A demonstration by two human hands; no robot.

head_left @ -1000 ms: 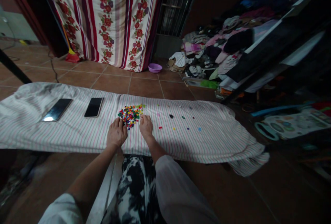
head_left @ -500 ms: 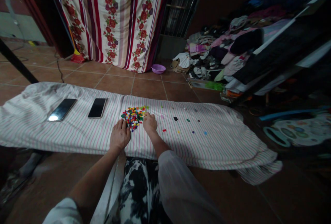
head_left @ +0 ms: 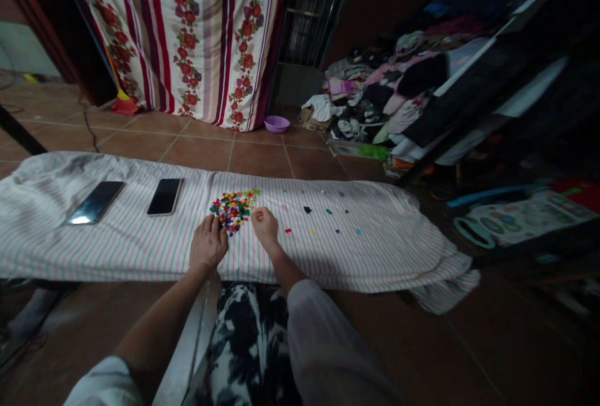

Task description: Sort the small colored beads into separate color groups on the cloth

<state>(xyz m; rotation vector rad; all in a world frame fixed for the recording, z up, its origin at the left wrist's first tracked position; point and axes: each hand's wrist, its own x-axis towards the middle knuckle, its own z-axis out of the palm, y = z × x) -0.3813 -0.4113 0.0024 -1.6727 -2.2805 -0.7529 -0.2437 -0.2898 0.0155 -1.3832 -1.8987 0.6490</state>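
A heap of small coloured beads (head_left: 233, 208) lies on a striped cloth (head_left: 384, 247) spread over the tiled floor. My left hand (head_left: 207, 244) rests flat on the cloth at the heap's near left edge, fingers together and stretched toward the beads. My right hand (head_left: 265, 225) sits at the heap's right edge with its fingers curled in; whether they hold a bead is too small to tell. Several loose beads (head_left: 307, 210) are scattered on the cloth to the right of my right hand.
Two dark phones (head_left: 164, 196) (head_left: 95, 202) lie on the cloth to the left. Behind stand a flowered curtain (head_left: 206, 31), a purple bowl (head_left: 276, 123) and a pile of clothes (head_left: 398, 87). A toy board (head_left: 525, 218) lies at the right.
My right hand moved up along the heap's right edge, then drew slightly back. My left hand stayed at the heap's left edge. The camera view shifted a little.
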